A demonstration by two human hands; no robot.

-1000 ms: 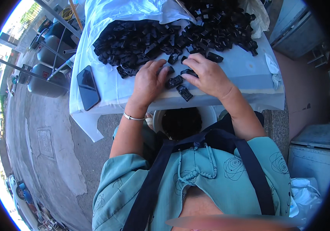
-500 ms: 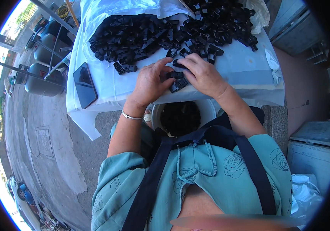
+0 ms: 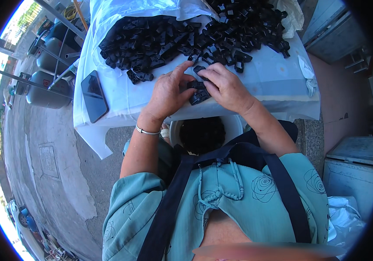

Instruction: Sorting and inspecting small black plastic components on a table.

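Note:
My left hand [image 3: 170, 92] is closed on a small black plastic part [image 3: 195, 85] near the front edge of the table. Between the thumb and fingers of my right hand [image 3: 228, 86] is another black piece [image 3: 199, 70], held just beyond the first. A further black part [image 3: 199, 97] shows right below my fingertips; whether it is held or lies on the cloth I cannot tell. Past my hands spreads a big heap of similar black plastic parts [image 3: 151, 41], partly covered by clear plastic sheeting [image 3: 147, 9].
A phone [image 3: 94, 96] lies at the table's left on the white cover [image 3: 125, 102]. Below the front edge stands a white bucket [image 3: 234, 125] holding dark pieces. Crumpled white plastic [image 3: 307, 74] lies at the right edge. Grey gas cylinders [image 3: 49, 91] stand off to the left.
My right fingers have shifted slightly, and the black piece in them has tilted and come more into view. Both hands stay at the same spot over the table.

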